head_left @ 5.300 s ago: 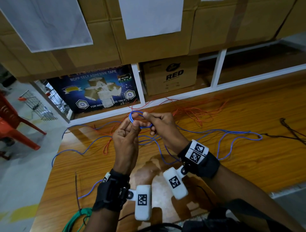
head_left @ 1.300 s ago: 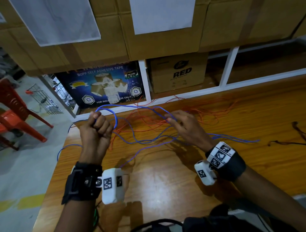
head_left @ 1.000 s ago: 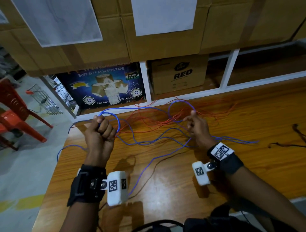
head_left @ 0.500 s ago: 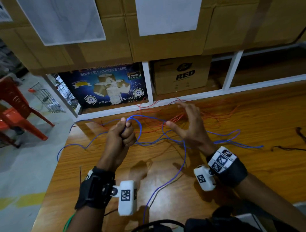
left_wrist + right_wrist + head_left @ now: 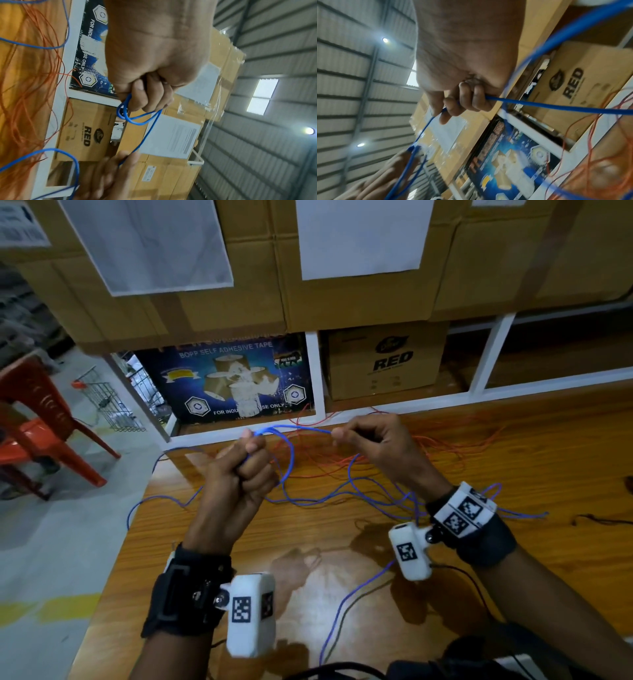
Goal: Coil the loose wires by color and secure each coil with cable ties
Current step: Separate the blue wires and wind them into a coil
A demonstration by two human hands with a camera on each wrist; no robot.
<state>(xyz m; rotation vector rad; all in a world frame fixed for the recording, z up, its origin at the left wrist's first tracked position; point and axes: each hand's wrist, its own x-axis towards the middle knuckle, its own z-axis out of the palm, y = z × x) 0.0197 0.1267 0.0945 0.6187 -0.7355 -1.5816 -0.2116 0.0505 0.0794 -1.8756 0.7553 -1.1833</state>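
A long blue wire (image 5: 356, 491) sprawls in loose loops over the wooden table (image 5: 513, 542). My left hand (image 5: 245, 463) is fisted around small blue loops (image 5: 132, 117) that stick out past its fingers. My right hand (image 5: 368, 436) pinches the same wire (image 5: 539, 105) a short span to the right, so a taut stretch runs between the hands above the table's far edge. A tangle of orange wire (image 5: 394, 453) lies under and behind both hands. A black wire (image 5: 599, 520) lies at the right edge.
White shelving (image 5: 317, 378) behind the table holds a blue tape carton (image 5: 226, 378) and a brown carton marked RED (image 5: 387, 361); larger cartons (image 5: 342, 268) stack above. An orange plastic chair (image 5: 37, 422) and a wire basket (image 5: 109, 402) stand on the floor at the left.
My right hand has closed from spread fingers into a pinch on the blue wire and risen level with the left fist. The wire between them is now drawn straight.
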